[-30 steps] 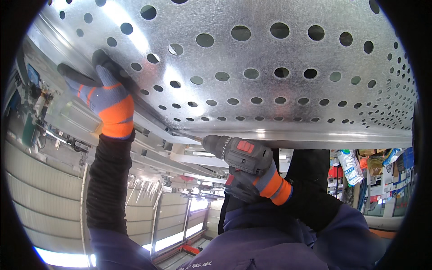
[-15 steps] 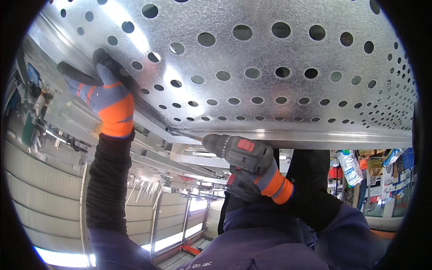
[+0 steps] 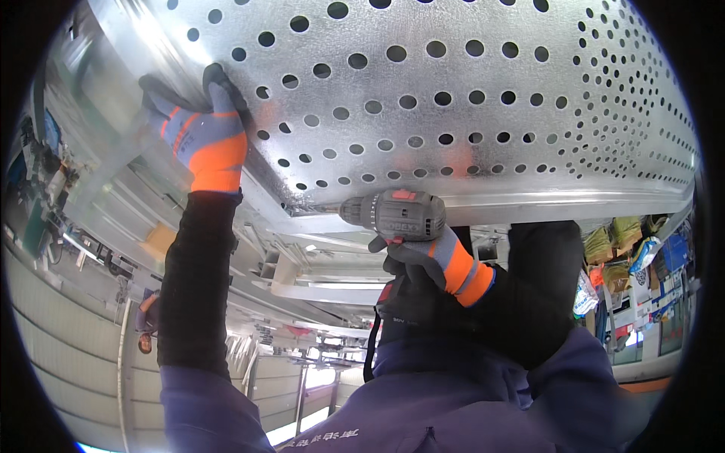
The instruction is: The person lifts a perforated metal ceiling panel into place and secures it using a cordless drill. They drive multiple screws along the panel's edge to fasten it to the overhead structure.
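Note:
A large perforated sheet-metal panel (image 3: 362, 83) with rows of round holes fills the upper view. My left hand (image 3: 204, 132), in a grey and orange glove with dark fingertips, grips the panel's left rim, its fingers parted around the edge. A dark grey cordless drill (image 3: 404, 211) with red parts is in my right hand (image 3: 445, 260), which wears a matching glove and wraps round the handle. The drill points left, and its bit (image 3: 325, 207) reaches the panel's lower left corner. Whether the tip touches a screw there is too small to tell.
Metal rails and frame parts (image 3: 325, 291) lie beyond the panel's lower left edge. Bags and goods on shelves (image 3: 630, 257) stand at the right. Another person (image 3: 147, 321) is far off at the left, near a pale ribbed wall (image 3: 60, 340).
The drill has turned more level, with its bit still at the corner. My left hand and the panel's corner appear further right and higher in the view. A person has come into view at left.

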A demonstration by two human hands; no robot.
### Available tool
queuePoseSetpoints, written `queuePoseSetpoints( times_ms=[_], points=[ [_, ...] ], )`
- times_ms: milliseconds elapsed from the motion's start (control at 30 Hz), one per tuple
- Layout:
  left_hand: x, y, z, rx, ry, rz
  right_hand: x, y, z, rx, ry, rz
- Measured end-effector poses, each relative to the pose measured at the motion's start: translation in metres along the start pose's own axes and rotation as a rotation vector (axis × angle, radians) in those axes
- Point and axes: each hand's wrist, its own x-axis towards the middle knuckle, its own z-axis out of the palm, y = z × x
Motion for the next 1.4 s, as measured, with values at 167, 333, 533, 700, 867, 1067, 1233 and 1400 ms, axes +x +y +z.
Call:
queuePoseSetpoints(
  times_ms=[167, 333, 533, 700, 867, 1067, 1233, 1400],
  points=[
    [-0.006, -0.004, -0.003, 0.052, -0.005, 0.013, -0.006, 0.008, 0.010, 0.122, 0.084, -0.081],
    [-0.003, -0.001, 0.000, 0.022, -0.005, -0.007, -0.002, 0.001, 0.003, -0.067, 0.076, -0.079],
    [-0.005, -0.002, -0.002, -0.020, -0.012, -0.010, 0.001, 0.009, 0.001, -0.109, 0.099, -0.155],
    [-0.006, -0.009, -0.004, -0.078, -0.051, -0.016, 0.007, 0.026, -0.017, -0.509, 0.069, -0.377],
    [-0.005, -0.007, -0.006, -0.070, -0.089, -0.036, 0.004, 0.022, -0.013, -0.654, 0.068, -0.388],
    [-0.003, -0.012, -0.001, -0.129, -0.079, -0.027, 0.004, 0.035, -0.015, -0.312, 0.151, -0.253],
    [-0.005, -0.009, -0.004, -0.208, -0.092, -0.058, 0.003, 0.049, -0.015, -0.304, 0.156, -0.236],
    [-0.004, -0.010, -0.006, -0.125, -0.117, -0.046, 0.001, 0.035, -0.005, -0.352, 0.129, -0.216]
  ],
)
